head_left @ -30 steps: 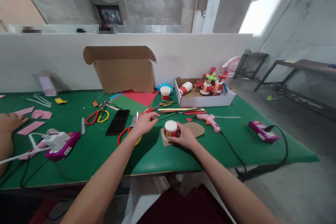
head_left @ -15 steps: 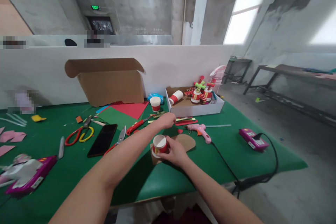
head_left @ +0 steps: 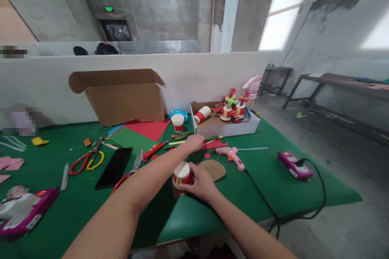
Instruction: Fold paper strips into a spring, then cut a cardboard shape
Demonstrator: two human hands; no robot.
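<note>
My right hand (head_left: 202, 182) is wrapped round the side of a red and white paper cup (head_left: 182, 175), which stands on a piece of brown cardboard (head_left: 176, 193). My left arm reaches over the table beyond the cup. At its end my left hand (head_left: 194, 143) is closed at the near ends of some red paper strips (head_left: 215, 143); its fingertips are hidden, so what they pinch does not show. A rounded cardboard piece (head_left: 214, 170) lies partly under my right hand. Just right of the strips lies a pink glue gun (head_left: 232, 156) with a glue stick in its back.
Left of my arm lie scissors (head_left: 132, 170), a black phone (head_left: 114, 168) and red-and-yellow scissors (head_left: 88, 162). At the back stand a paper cup (head_left: 178, 122), a white box (head_left: 225, 130) of cup figures and an open cardboard box (head_left: 126, 101). A cord runs near a purple power box (head_left: 294, 166).
The red paper strips beside my left hand have shifted and spread. My right hand keeps hold of the paper cup, which now looks slightly tilted. The view has turned a little.
</note>
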